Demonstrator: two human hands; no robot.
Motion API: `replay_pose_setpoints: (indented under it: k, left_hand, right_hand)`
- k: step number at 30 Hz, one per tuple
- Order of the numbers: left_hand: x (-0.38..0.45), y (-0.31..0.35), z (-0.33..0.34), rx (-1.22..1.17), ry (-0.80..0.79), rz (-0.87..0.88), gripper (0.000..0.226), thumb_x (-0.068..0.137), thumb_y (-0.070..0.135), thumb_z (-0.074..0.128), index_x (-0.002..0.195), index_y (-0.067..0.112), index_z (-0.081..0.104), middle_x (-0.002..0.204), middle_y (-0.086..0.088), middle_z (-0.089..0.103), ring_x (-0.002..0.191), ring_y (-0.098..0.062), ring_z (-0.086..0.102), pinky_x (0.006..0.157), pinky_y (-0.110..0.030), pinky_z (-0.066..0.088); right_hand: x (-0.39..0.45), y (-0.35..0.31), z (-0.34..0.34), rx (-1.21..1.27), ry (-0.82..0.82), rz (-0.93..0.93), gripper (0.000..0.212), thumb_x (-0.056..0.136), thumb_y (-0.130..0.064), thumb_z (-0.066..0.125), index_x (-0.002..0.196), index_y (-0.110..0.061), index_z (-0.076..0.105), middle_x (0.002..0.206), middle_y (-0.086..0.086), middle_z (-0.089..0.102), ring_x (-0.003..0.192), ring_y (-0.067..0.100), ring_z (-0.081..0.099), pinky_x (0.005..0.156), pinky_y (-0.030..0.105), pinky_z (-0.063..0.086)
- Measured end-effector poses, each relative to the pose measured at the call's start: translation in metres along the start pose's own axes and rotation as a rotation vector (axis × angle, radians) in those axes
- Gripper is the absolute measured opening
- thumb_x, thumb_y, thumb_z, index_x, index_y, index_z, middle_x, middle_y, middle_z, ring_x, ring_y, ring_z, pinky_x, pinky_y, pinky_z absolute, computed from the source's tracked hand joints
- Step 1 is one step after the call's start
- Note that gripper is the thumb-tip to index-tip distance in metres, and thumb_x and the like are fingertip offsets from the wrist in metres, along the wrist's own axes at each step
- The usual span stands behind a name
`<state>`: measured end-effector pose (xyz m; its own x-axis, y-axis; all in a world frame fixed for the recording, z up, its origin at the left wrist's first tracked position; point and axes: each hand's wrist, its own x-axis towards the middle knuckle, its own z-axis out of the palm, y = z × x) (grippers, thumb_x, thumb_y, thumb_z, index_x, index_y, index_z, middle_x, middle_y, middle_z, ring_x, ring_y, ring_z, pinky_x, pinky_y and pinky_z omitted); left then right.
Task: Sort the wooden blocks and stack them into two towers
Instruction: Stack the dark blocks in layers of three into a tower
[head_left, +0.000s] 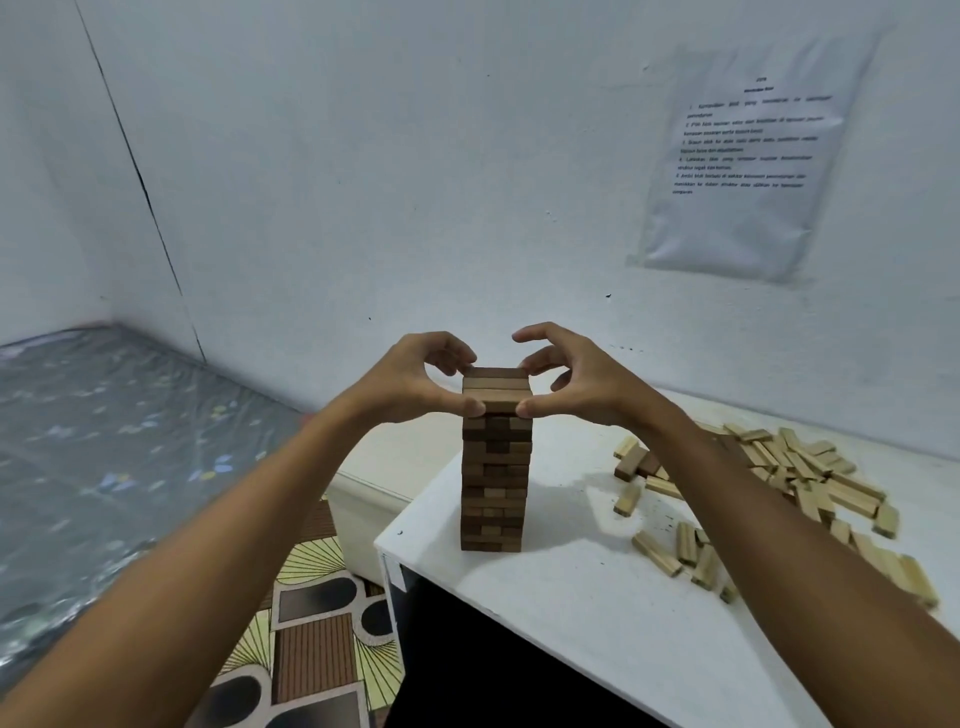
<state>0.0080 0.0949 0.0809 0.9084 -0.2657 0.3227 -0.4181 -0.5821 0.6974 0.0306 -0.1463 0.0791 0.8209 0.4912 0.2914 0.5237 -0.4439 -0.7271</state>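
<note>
A tall tower of dark wooden blocks (496, 467) stands near the left corner of the white table (597, 597). My left hand (415, 379) pinches the top layer (496, 389) from the left, thumb on the near corner and fingers on the far corner. My right hand (571, 379) pinches the same layer from the right in the same way, index finger lifted. A loose heap of light wooden blocks (800, 483) lies on the table to the right, partly hidden behind my right forearm.
The table's left edge drops to a patterned floor mat (311, 623). A mattress with a grey printed sheet (104, 441) lies at the left. The white wall behind carries a printed paper sheet (748, 156). A few dark blocks (639, 462) sit in the heap.
</note>
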Motion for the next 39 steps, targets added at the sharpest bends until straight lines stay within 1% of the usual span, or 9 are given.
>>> replay_pose_setpoints:
  k: [6, 10, 13, 20, 28, 33, 35, 37, 39]
  left_hand:
    - [-0.001, -0.004, 0.002, -0.011, -0.016, -0.01, 0.069, 0.044, 0.059, 0.077, 0.103, 0.028, 0.064, 0.103, 0.013, 0.066, 0.098, -0.004, 0.06, 0.068, -0.002, 0.043]
    - [-0.002, -0.003, 0.002, -0.016, -0.033, -0.026, 0.065, 0.043, 0.061, 0.077, 0.101, 0.036, 0.062, 0.103, 0.017, 0.065, 0.098, -0.002, 0.059, 0.068, -0.002, 0.042]
    - [-0.003, -0.003, 0.002, -0.01, -0.046, -0.03, 0.064, 0.044, 0.062, 0.076, 0.102, 0.039, 0.061, 0.104, 0.018, 0.065, 0.1, -0.001, 0.058, 0.07, -0.005, 0.041]
    - [-0.003, -0.003, 0.002, 0.0, -0.055, -0.037, 0.065, 0.046, 0.063, 0.076, 0.105, 0.041, 0.061, 0.109, 0.012, 0.064, 0.105, -0.005, 0.058, 0.078, -0.017, 0.044]
    - [-0.006, 0.001, 0.003, 0.002, -0.055, -0.042, 0.066, 0.047, 0.064, 0.075, 0.106, 0.039, 0.061, 0.111, 0.011, 0.064, 0.105, -0.007, 0.059, 0.078, -0.017, 0.046]
    - [-0.007, 0.003, 0.004, 0.0, -0.057, -0.03, 0.066, 0.046, 0.064, 0.073, 0.106, 0.038, 0.06, 0.11, 0.014, 0.063, 0.105, -0.008, 0.059, 0.076, -0.013, 0.045]
    - [-0.007, 0.004, 0.003, 0.0, -0.053, -0.03, 0.064, 0.049, 0.065, 0.072, 0.106, 0.039, 0.06, 0.112, 0.016, 0.062, 0.106, -0.006, 0.058, 0.077, -0.014, 0.045]
    - [-0.007, 0.006, 0.002, -0.001, -0.033, -0.032, 0.061, 0.055, 0.069, 0.068, 0.108, 0.04, 0.06, 0.114, 0.018, 0.061, 0.107, -0.003, 0.058, 0.08, -0.016, 0.045]
    - [-0.007, 0.01, 0.002, -0.002, -0.002, -0.027, 0.061, 0.063, 0.07, 0.064, 0.113, 0.035, 0.061, 0.116, 0.016, 0.062, 0.109, -0.001, 0.058, 0.082, -0.018, 0.044]
  right_hand:
    - [0.0, 0.003, 0.003, -0.004, 0.0, 0.004, 0.079, 0.06, -0.038, 0.082, 0.13, -0.035, 0.046, 0.108, -0.009, 0.063, 0.112, 0.01, 0.056, 0.087, 0.029, 0.049]
    - [0.001, 0.006, 0.002, -0.006, -0.012, 0.006, 0.077, 0.067, -0.029, 0.086, 0.131, -0.034, 0.045, 0.11, -0.009, 0.062, 0.113, 0.009, 0.055, 0.088, 0.029, 0.048]
    - [0.001, 0.007, 0.001, -0.008, -0.019, 0.008, 0.077, 0.069, -0.027, 0.086, 0.133, -0.034, 0.045, 0.111, -0.009, 0.062, 0.114, 0.009, 0.054, 0.09, 0.03, 0.048]
    - [0.0, 0.005, 0.003, -0.023, -0.017, 0.013, 0.083, 0.06, -0.044, 0.081, 0.133, -0.038, 0.043, 0.112, -0.011, 0.06, 0.113, 0.008, 0.054, 0.09, 0.029, 0.049]
    - [-0.002, 0.006, 0.002, -0.02, -0.006, 0.012, 0.084, 0.059, -0.044, 0.082, 0.134, -0.038, 0.044, 0.112, -0.01, 0.062, 0.115, 0.008, 0.054, 0.092, 0.031, 0.048]
    - [-0.001, 0.008, 0.002, -0.039, -0.007, 0.015, 0.085, 0.058, -0.047, 0.082, 0.133, -0.041, 0.042, 0.113, -0.012, 0.061, 0.111, 0.006, 0.054, 0.091, 0.029, 0.048]
    - [-0.001, 0.008, 0.002, -0.042, -0.006, 0.014, 0.086, 0.059, -0.048, 0.081, 0.134, -0.04, 0.042, 0.115, -0.013, 0.06, 0.112, 0.006, 0.053, 0.09, 0.029, 0.049]
    - [-0.003, 0.008, 0.001, -0.03, 0.001, 0.012, 0.082, 0.063, -0.048, 0.079, 0.135, -0.039, 0.043, 0.118, -0.012, 0.061, 0.113, 0.006, 0.054, 0.089, 0.027, 0.049]
    - [-0.004, 0.007, 0.0, -0.012, 0.016, 0.016, 0.069, 0.073, -0.048, 0.075, 0.135, -0.038, 0.045, 0.122, -0.008, 0.06, 0.113, 0.006, 0.056, 0.089, 0.028, 0.048]
